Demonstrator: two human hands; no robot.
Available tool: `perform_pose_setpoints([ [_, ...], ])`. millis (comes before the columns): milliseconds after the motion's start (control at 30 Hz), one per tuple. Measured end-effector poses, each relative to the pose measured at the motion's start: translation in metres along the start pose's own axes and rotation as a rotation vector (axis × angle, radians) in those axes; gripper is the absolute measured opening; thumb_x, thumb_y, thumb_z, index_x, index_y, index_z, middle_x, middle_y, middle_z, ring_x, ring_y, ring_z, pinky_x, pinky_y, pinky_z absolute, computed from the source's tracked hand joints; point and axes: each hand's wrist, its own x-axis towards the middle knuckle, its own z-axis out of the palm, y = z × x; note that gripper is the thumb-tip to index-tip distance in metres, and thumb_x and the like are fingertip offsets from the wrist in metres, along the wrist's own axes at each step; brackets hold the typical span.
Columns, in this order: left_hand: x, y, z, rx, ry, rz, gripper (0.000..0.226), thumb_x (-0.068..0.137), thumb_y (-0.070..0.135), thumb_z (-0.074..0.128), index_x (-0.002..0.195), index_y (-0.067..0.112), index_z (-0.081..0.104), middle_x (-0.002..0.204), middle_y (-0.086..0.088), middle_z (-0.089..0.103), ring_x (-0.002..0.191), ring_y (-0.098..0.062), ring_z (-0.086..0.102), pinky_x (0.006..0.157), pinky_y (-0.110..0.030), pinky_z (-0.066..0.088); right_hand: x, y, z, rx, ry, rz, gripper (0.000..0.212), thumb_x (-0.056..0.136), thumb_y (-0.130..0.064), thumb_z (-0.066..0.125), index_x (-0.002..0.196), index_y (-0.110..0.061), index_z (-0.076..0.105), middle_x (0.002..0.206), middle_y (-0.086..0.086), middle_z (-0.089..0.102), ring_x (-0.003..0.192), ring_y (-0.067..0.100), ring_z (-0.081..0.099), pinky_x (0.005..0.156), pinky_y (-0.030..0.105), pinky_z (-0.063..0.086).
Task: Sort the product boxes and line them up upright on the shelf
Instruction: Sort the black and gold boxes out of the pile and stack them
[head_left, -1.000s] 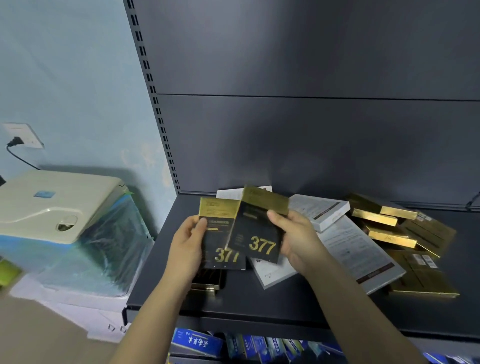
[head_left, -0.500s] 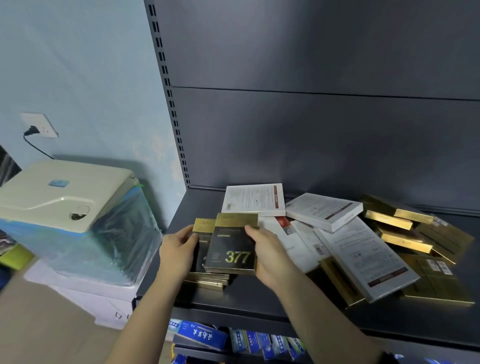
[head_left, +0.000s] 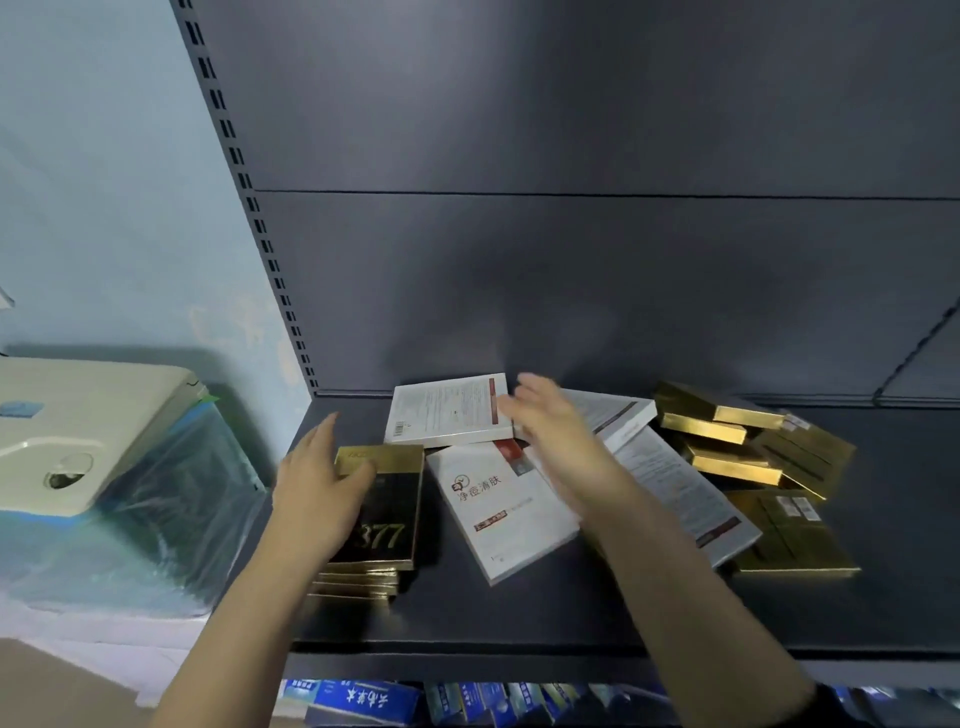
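- Sorting: left hand (head_left: 317, 493), fingers straight, rests on flat "377" box stack (head_left: 390, 519) at shelf (head_left: 519, 613) left.
- Right hand (head_left: 561, 447), spread, empty, hovers over white boxes (head_left: 498, 506); next, probably grip 1.

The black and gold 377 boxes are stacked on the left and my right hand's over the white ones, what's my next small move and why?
Probably lower the right hand onto the rear white box and grip it. That hand is open, holds nothing and hovers right beside it, while the white boxes lie flat and overlapping. The left hand rests on the 377 stack.
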Motion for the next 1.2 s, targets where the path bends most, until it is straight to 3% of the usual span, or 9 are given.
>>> perform_pose_setpoints([
  [100,-0.007,0.022,0.006,-0.142,0.027,0.113,0.051,0.085,0.027,0.059,0.134,0.029,0.049,0.138,-0.004,0.052,0.123,-0.035,0.047,0.104,-0.051,0.038,0.0,-0.019,-0.084,-0.402,0.357,-0.147,0.045,0.092,-0.016,0.061,0.135,-0.019,0.049,0.132,-0.004,0.053,0.123,0.015,0.049,0.102,0.034,0.041],
  [167,-0.014,0.036,0.015,-0.205,0.031,0.153,0.041,0.083,0.03,0.057,0.123,0.04,0.051,0.13,0.004,0.051,0.115,-0.033,0.051,0.098,-0.049,0.044,0.001,-0.013,-0.14,-0.798,0.517,-0.089,0.051,0.089,-0.015,0.064,0.137,-0.018,0.047,0.136,0.005,0.052,0.127,0.026,0.046,0.107,0.043,0.036],
  [267,-0.021,0.051,0.034,-0.258,-0.019,0.215,0.035,0.086,0.02,0.06,0.115,0.038,0.052,0.12,0.009,0.049,0.117,-0.023,0.049,0.101,-0.043,0.041,0.007,0.014,-0.195,-1.142,0.44,0.139,0.064,0.086,-0.028,0.067,0.144,-0.02,0.039,0.144,0.009,0.048,0.134,0.032,0.04,0.117,0.051,0.021],
  [367,-0.026,0.058,0.052,-0.315,-0.141,0.243,0.038,0.086,0.012,0.061,0.111,0.039,0.052,0.118,0.011,0.053,0.114,-0.015,0.051,0.101,-0.038,0.042,0.013,0.041,-0.206,-1.056,0.3,0.157,0.064,0.085,-0.028,0.068,0.142,-0.026,0.041,0.144,0.005,0.049,0.131,0.029,0.044,0.115,0.054,0.026],
  [533,-0.036,0.07,0.069,-0.317,-0.294,0.299,0.039,0.09,0.007,0.059,0.104,0.044,0.052,0.112,0.015,0.056,0.103,0.001,0.053,0.08,-0.013,0.041,0.023,0.05,-0.213,-1.175,0.373,0.071,0.056,0.082,-0.033,0.068,0.135,-0.031,0.048,0.127,0.0,0.062,0.11,0.022,0.059,0.093,0.042,0.051],
  [733,-0.045,0.085,0.076,-0.41,-0.33,0.272,0.023,0.094,0.005,0.054,0.107,0.023,0.06,0.106,0.002,0.063,0.089,-0.007,0.057,0.072,-0.009,0.046,0.034,0.046,-0.224,-1.165,0.25,0.137,0.075,0.079,-0.05,0.071,0.143,-0.027,0.039,0.143,0.002,0.051,0.127,0.026,0.049,0.101,0.046,0.045],
  [900,-0.051,0.087,0.071,-0.441,-0.325,0.287,0.021,0.094,0.006,0.054,0.102,0.024,0.06,0.1,0.002,0.064,0.085,0.001,0.057,0.069,-0.008,0.046,0.041,0.051,-0.229,-1.254,0.207,0.133,0.077,0.082,-0.057,0.062,0.147,-0.028,0.032,0.145,0.002,0.048,0.129,0.027,0.048,0.101,0.045,0.046],
  [1067,-0.055,0.085,0.065,-0.458,-0.313,0.272,0.022,0.094,0.005,0.053,0.099,0.026,0.06,0.097,0.016,0.063,0.088,-0.002,0.058,0.07,-0.005,0.045,0.043,0.042,-0.226,-1.515,0.174,-0.049,0.045,0.09,-0.038,0.055,0.13,-0.02,0.043,0.108,0.001,0.062,0.091,0.021,0.061,0.079,0.033,0.051],
  [1200,-0.056,0.078,0.06,-0.463,-0.305,0.259,0.025,0.095,0.006,0.053,0.1,0.03,0.06,0.098,0.023,0.062,0.084,0.005,0.059,0.071,-0.003,0.042,0.044,0.014,-0.232,-1.299,0.488,-0.218,0.044,0.083,-0.034,0.066,0.119,-0.018,0.047,0.092,0.002,0.062,0.074,0.019,0.055,0.064,0.031,0.043],
])
